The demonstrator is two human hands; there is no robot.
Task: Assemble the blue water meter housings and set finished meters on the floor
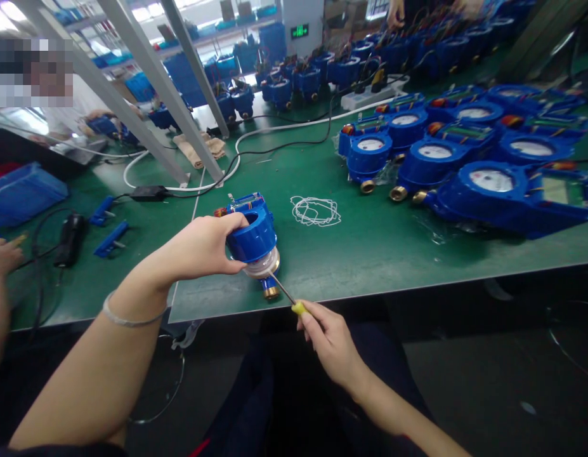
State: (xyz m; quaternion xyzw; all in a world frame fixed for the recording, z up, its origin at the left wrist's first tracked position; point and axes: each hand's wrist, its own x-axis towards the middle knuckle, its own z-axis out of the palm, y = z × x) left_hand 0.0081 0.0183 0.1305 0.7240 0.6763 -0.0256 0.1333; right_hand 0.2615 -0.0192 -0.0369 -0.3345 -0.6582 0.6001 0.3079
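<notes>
Near the front edge of the green table stands a blue water meter (254,238) with a clear ring under its blue housing and a brass threaded end at the bottom. My left hand (203,247) is closed around the housing, thumb low beside the clear ring. In my right hand (329,339) is a screwdriver (299,308) with a yellow handle. Its metal shaft slants up to the left, and the tip meets the meter just below the clear ring. Whether the tip is wedged in a gap cannot be made out.
A loose coil of thin white wire (316,211) lies right of the meter. Several finished-looking blue meters (484,181) crowd the right side. Grey metal posts (146,95), a white cable (236,152) and a black adapter (148,193) are behind. Another person's hand (3,255) is at far left.
</notes>
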